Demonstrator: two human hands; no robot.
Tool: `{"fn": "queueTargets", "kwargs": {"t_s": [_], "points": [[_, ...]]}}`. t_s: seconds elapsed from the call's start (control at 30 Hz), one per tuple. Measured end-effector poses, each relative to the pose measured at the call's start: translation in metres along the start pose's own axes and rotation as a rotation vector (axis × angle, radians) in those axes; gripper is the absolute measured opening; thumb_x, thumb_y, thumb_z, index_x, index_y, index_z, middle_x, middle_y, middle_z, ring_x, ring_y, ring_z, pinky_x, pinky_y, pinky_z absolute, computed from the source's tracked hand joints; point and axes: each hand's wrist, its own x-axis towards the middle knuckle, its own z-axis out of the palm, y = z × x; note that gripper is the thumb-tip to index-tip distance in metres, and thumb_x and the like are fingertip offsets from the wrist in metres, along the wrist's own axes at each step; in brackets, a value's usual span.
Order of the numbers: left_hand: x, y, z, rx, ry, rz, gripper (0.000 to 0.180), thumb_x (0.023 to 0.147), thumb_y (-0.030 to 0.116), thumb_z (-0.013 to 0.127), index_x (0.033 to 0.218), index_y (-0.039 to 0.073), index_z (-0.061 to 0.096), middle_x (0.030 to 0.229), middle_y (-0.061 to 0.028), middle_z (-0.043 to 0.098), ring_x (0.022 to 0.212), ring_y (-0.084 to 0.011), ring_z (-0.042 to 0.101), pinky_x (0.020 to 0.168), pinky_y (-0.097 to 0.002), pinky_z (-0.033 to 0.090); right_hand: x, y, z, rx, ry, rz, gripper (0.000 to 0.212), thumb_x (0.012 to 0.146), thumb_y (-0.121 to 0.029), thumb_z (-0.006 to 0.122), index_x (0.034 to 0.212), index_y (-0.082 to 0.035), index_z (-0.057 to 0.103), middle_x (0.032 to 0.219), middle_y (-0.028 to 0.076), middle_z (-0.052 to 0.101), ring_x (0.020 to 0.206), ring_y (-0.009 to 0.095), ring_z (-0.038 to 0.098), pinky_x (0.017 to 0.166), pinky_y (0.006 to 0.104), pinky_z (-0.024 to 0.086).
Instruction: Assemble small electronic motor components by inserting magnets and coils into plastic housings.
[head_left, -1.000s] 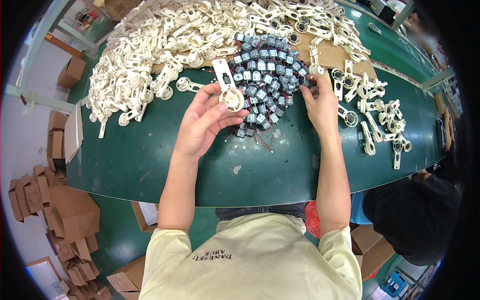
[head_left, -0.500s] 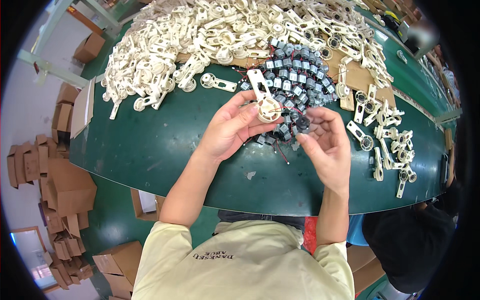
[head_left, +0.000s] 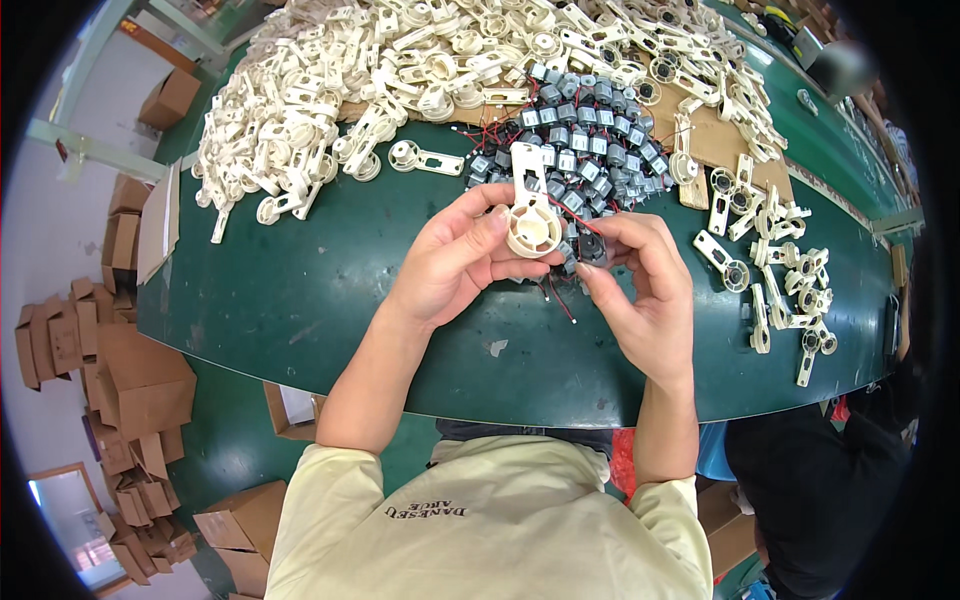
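My left hand (head_left: 440, 262) pinches a cream plastic housing (head_left: 533, 228) at its round cup end, with the slotted arm pointing away from me. The cup's open face with inner ribs is turned up. Close to its right side, my right hand (head_left: 652, 285) holds a small dark motor (head_left: 592, 248) between thumb and fingers. A red wire (head_left: 574, 213) runs from the housing's edge toward this motor, which sits apart from the cup. Just beyond both hands lies a heap of grey cylindrical motors (head_left: 585, 140) with red and black leads.
A large pile of cream housings (head_left: 400, 65) covers the far side of the green table (head_left: 270, 300), partly on cardboard (head_left: 715, 140). Housings with dark centres (head_left: 790, 270) lie at the right. Cardboard boxes (head_left: 145, 375) stack at the left. A person in black (head_left: 815, 490) sits at the lower right.
My right hand has moved slightly left, bringing the motor nearer the housing. The left hand has tilted the housing, so its arm points more straight away and the cup faces up more.
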Motion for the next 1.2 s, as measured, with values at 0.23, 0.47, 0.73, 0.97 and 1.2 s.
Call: {"fn": "queueTargets", "kwargs": {"t_s": [0.23, 0.47, 0.73, 0.97, 1.2], "points": [[0.002, 0.001, 0.001, -0.006, 0.02, -0.009, 0.043, 0.101, 0.023, 0.048, 0.134, -0.003, 0.039, 0.124, -0.0263, 0.057, 0.104, -0.0364, 0.065, 0.089, -0.0419, 0.057, 0.0, -0.001, -0.002, -0.044, -0.023, -0.022, 0.037, 0.074, 0.008, 0.072, 0.108, -0.002, 0.064, 0.1, 0.009, 0.061, 0.077, 0.015, 0.059, 0.068, 0.027, 0.051], [0.001, 0.003, 0.003, 0.002, 0.038, -0.008, 0.044, 0.101, 0.024, 0.048, 0.135, -0.003, 0.039, 0.124, -0.0267, 0.057, 0.104, -0.0352, 0.066, 0.089, -0.0413, 0.057, 0.0, -0.005, -0.003, -0.084, -0.068, -0.033, 0.037, 0.074, 0.008, 0.073, 0.108, -0.003, 0.064, 0.1, 0.009, 0.061, 0.077, 0.015, 0.059, 0.067, 0.0271, 0.051], [0.001, 0.003, 0.002, 0.024, 0.034, -0.005, 0.043, 0.101, 0.024, 0.048, 0.134, -0.003, 0.041, 0.122, -0.0262, 0.058, 0.104, -0.0347, 0.066, 0.089, -0.0412, 0.057, 0.001, -0.005, -0.002, -0.163, -0.074, -0.036, 0.035, 0.075, 0.007, 0.072, 0.108, -0.003, 0.064, 0.101, 0.008, 0.061, 0.076, 0.015, 0.06, 0.066, 0.0274, 0.052], [0.001, -0.005, 0.005, 0.205, 0.057, -0.011, 0.035, 0.099, 0.017, 0.053, 0.128, 0.001, 0.044, 0.12, -0.0229, 0.061, 0.104, -0.0345, 0.066, 0.089, -0.0434, 0.057, -0.001, -0.003, -0.003, -0.181, -0.098, 0.054, 0.035, 0.077, 0.007, 0.069, 0.109, -0.003, 0.063, 0.098, 0.009, 0.062, 0.076, 0.016, 0.061, 0.066, 0.0282, 0.052], [0.005, -0.007, 0.006, 0.237, 0.164, 0.092, 0.027, 0.098, 0.011, 0.056, 0.12, 0.002, 0.043, 0.115, -0.0189, 0.063, 0.105, -0.0278, 0.065, 0.09, -0.0428, 0.056, -0.006, -0.005, -0.006, 0.397, -0.197, 0.395, 0.028, 0.085, 0.003, 0.065, 0.113, -0.001, 0.06, 0.095, 0.005, 0.065, 0.081, 0.008, 0.062, 0.069, 0.0257, 0.052]]}}
